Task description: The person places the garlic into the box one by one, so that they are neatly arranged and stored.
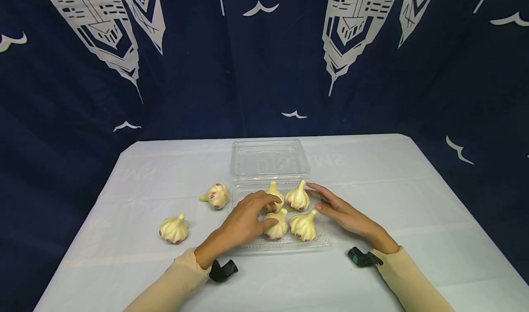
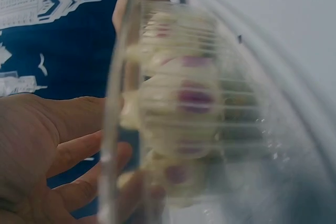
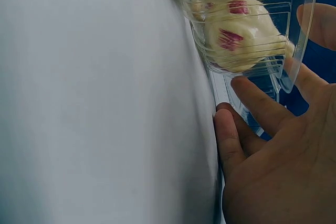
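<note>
A clear plastic clamshell tray (image 1: 285, 247) lies on the white table with its lid (image 1: 268, 158) folded open behind it. Several garlic bulbs sit in the tray; the back right bulb (image 1: 297, 197) and front right bulb (image 1: 303, 227) stand free. My left hand (image 1: 264, 213) reaches over the tray's left side, its fingertips touching the back left bulb (image 1: 274, 192) and its thumb by the front left bulb (image 1: 278, 228). My right hand (image 1: 330, 206) lies with straight fingers against the tray's right wall. In the wrist views the left hand (image 2: 47, 150) and right hand (image 3: 273, 150) flank ribbed tray walls (image 3: 294, 35) with garlic (image 2: 184, 103) behind.
Two loose garlic bulbs lie on the table left of the tray, one close to it (image 1: 216, 195) and one nearer the front left (image 1: 174, 229). A dark blue curtain with white building prints (image 1: 264, 59) hangs behind the table. The table edges run left and right.
</note>
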`<action>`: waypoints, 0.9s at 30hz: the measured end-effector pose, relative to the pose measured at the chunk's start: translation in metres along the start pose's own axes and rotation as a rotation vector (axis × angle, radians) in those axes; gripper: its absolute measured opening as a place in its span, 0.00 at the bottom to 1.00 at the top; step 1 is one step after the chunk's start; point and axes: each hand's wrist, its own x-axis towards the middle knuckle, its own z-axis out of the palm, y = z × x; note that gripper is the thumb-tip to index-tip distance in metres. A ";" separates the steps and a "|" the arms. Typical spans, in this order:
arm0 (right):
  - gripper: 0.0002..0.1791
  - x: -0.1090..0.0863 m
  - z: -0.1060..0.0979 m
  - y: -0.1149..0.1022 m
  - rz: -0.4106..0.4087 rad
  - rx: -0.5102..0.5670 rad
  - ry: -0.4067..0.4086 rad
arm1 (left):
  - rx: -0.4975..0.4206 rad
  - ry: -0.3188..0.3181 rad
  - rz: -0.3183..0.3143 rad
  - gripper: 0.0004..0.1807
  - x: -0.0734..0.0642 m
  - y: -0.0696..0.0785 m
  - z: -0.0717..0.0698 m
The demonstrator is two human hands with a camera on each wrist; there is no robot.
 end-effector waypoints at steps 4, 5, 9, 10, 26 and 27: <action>0.32 0.000 0.000 0.000 -0.002 -0.003 -0.001 | 0.001 0.055 -0.021 0.20 -0.003 0.000 -0.008; 0.32 0.000 0.000 0.000 -0.002 -0.001 -0.002 | 0.000 0.071 -0.022 0.20 -0.004 -0.001 -0.010; 0.32 -0.001 0.000 0.000 -0.004 0.003 -0.004 | -0.027 0.125 -0.021 0.19 -0.007 -0.004 -0.021; 0.32 -0.001 0.000 0.000 -0.006 0.001 -0.004 | -0.038 0.132 -0.021 0.19 -0.007 -0.005 -0.024; 0.32 0.001 0.000 0.002 -0.029 0.005 -0.008 | 0.051 -0.131 -0.082 0.22 -0.048 -0.033 -0.117; 0.32 0.001 -0.001 0.002 -0.028 0.006 -0.008 | 0.059 -0.151 -0.074 0.23 -0.052 -0.037 -0.123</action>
